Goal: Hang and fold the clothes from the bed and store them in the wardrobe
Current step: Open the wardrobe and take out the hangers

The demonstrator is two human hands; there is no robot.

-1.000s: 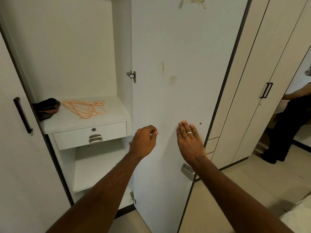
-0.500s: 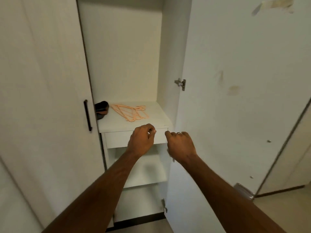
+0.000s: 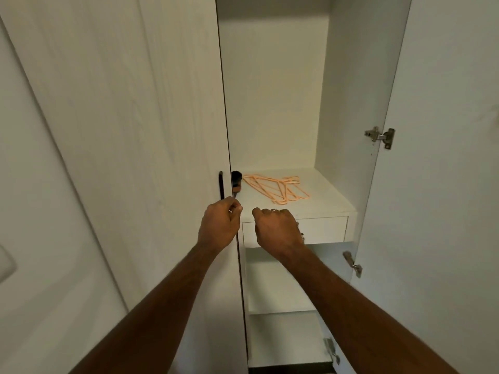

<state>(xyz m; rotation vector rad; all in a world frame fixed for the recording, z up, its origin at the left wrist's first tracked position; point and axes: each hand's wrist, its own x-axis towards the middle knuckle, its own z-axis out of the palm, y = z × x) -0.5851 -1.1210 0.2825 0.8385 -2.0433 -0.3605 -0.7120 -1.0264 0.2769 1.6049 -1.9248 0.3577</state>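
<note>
Wardrobe (image 3: 270, 90) matt white laminate; hangers (image 3: 278, 188) smooth peach plastic; hinge (image 3: 380, 136) shiny metal.

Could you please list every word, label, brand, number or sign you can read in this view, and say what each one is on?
None: no legible text shows anywhere.
The wardrobe doors, the drawer front, the shelf, the orange hangers and the metal hinges carry no readable print.
The dark object behind the door edge is mostly hidden, so any marking there cannot be told.
</note>
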